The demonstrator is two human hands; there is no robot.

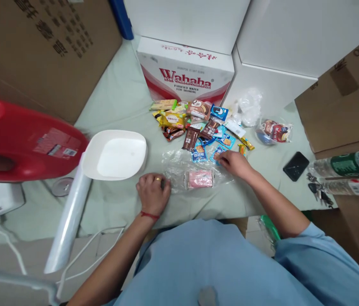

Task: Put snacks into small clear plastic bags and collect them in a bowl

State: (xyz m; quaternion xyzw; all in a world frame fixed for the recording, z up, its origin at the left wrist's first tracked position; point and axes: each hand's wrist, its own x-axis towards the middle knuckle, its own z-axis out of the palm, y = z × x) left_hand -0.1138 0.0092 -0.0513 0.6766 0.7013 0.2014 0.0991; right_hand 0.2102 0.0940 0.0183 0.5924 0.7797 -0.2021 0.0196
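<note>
My right hand reaches to the front of the snack pile, fingers pinched at a small blue snack packet. Another blue packet lies just left of it. Closer to me, a pink-wrapped packet rests on a clear plastic bag spread flat. My left hand lies on the table at the bag's left edge, its fingers curled closed; whatever is in them is hidden. Beyond the bag are brown cocoa-coloured packets, yellow packets and a round cookie pack.
A white plastic bowl stands left of the bag, near a plastic film roll and a red jug. Behind the snacks is a Wahaha carton. At right lie a bagged snack, a black phone, keys and bottles.
</note>
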